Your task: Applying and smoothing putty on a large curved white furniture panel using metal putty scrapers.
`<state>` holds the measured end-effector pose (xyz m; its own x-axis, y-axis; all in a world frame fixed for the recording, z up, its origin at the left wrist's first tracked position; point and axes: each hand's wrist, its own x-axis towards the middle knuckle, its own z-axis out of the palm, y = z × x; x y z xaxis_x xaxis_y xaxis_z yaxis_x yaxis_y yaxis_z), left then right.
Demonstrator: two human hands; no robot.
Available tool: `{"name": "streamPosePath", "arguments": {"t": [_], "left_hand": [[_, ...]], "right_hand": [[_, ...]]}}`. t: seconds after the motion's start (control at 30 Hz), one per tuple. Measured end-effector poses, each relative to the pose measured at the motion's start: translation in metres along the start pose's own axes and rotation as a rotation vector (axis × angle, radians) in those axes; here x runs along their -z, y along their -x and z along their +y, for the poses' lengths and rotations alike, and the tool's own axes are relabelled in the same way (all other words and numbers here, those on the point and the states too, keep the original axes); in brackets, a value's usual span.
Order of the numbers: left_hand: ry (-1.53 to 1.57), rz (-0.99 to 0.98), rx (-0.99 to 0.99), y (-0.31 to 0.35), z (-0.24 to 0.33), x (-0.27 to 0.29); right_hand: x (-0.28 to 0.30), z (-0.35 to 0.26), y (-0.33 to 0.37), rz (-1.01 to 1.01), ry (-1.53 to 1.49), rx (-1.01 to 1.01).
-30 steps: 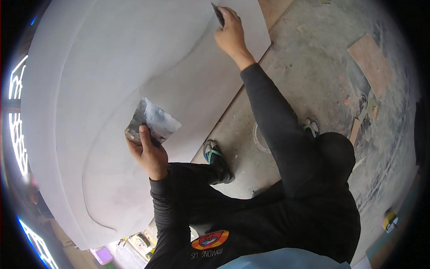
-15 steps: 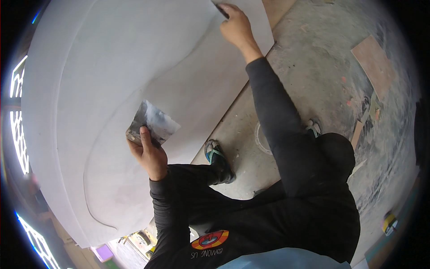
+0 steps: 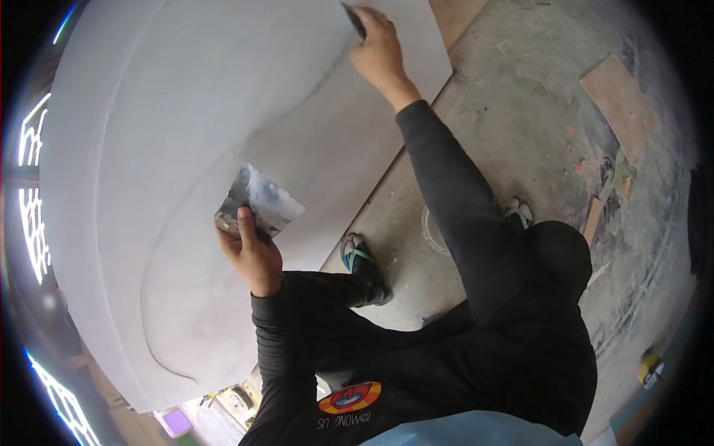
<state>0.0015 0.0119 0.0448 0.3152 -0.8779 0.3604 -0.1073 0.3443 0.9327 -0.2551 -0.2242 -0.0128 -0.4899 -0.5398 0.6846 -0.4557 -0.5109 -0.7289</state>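
My left hand [image 3: 253, 256] grips a thin, roughly square metal putty scraper [image 3: 262, 199], thumb pressed on its smeared face. Bright bare metal shows towards its free edge. Farther off at the top, my right hand [image 3: 377, 53] is closed round a small dark scraper [image 3: 355, 21]. That blade is at a thin grey line on the large pale panel [image 3: 186, 82]; whether its edge touches the surface is hard to tell. The line curves across the panel towards its near left end.
Right of the panel lies a dusty concrete floor [image 3: 513, 111] with a brown board [image 3: 619, 104] and narrow offcuts. A round pale lid or bucket [image 3: 433, 232] sits partly behind my right arm. My sandalled foot [image 3: 357, 253] is beside the panel's edge. Bright lights [image 3: 33, 223] line the left.
My right hand and its scraper have shifted a little left along the panel. My left hand still holds its scraper in almost the same place.
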Motion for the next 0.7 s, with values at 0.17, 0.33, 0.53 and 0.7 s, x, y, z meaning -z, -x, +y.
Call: {"name": "streamPosePath", "arguments": {"t": [0.17,0.33,0.53,0.7], "left_hand": [[-0.072,-0.004,-0.028,0.001,0.001,0.01],[-0.02,0.019,-0.014,0.0,0.004,0.005],[-0.026,0.056,-0.001,0.001,0.0,0.003],[0.018,0.082,0.045,0.001,0.007,0.008]], "right_hand": [[-0.002,-0.036,0.063,-0.172,0.031,-0.109],[0.025,-0.006,0.002,-0.266,-0.092,-0.168],[0.021,0.014,-0.014,-0.207,-0.057,-0.063],[0.013,-0.054,0.062,-0.39,-0.018,-0.14]]}}
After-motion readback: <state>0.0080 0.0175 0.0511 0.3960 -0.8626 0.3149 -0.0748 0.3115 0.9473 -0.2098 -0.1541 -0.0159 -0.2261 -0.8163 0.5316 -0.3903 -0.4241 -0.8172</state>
